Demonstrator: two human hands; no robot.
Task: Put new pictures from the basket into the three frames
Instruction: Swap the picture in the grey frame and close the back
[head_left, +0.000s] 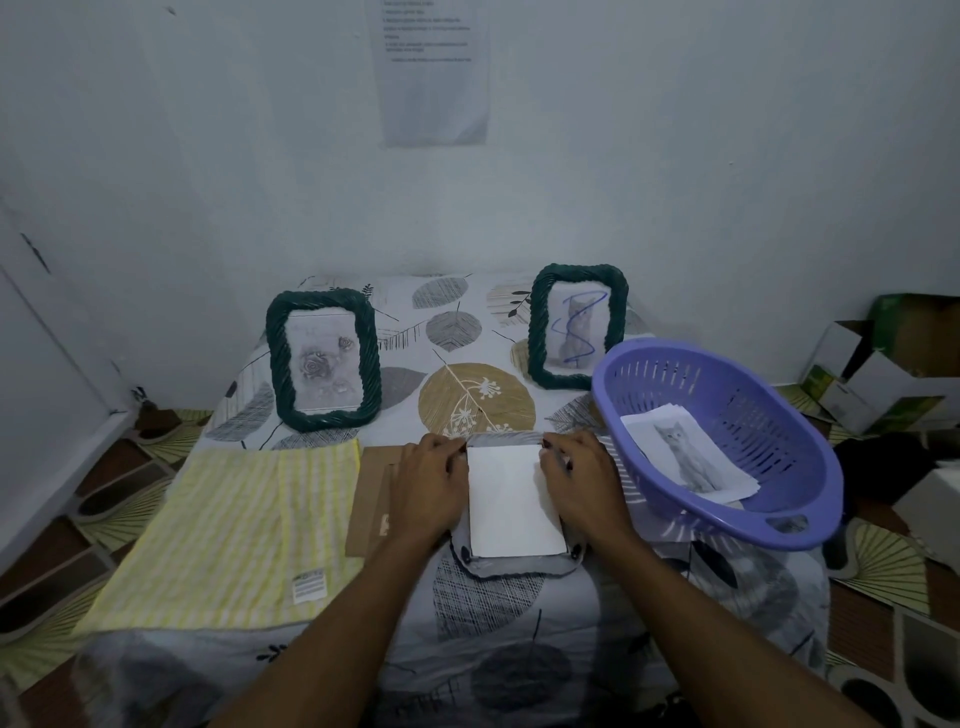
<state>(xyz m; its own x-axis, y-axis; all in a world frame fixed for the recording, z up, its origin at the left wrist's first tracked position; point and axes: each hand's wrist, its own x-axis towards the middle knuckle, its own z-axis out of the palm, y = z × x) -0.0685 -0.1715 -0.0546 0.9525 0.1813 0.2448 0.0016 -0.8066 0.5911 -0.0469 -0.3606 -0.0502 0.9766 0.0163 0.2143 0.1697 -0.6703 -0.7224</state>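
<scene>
The third frame (517, 564) lies face-down at the near middle of the cloth-covered surface (519, 649), only its dark rim showing around a white sheet (514, 501) laid in its opening, blank side up. Both hands press at the sheet's far corners: the left hand (428, 486) with fingertips on its left edge, the right hand (582, 483) on its right edge. Each grip is fingers flattened onto the paper rather than closed around anything. The sheet looks slightly skewed in the opening, so the likeliest fault is a crooked or creased picture if it is pushed down before its edges are squared. The brown backing board (371, 501) lies just beside the frame, partly under the left wrist; a careless forearm could shove it onto the yellow striped towel (228, 525). The purple basket (727, 447) sits just to the right with a cat print (685, 454) and more sheets under it, near the right elbow's path. Farther back stand two green twisted frames, one with roses (323, 361), one with a scribbled-over cat (577, 326), which a long reach might topple.
</scene>
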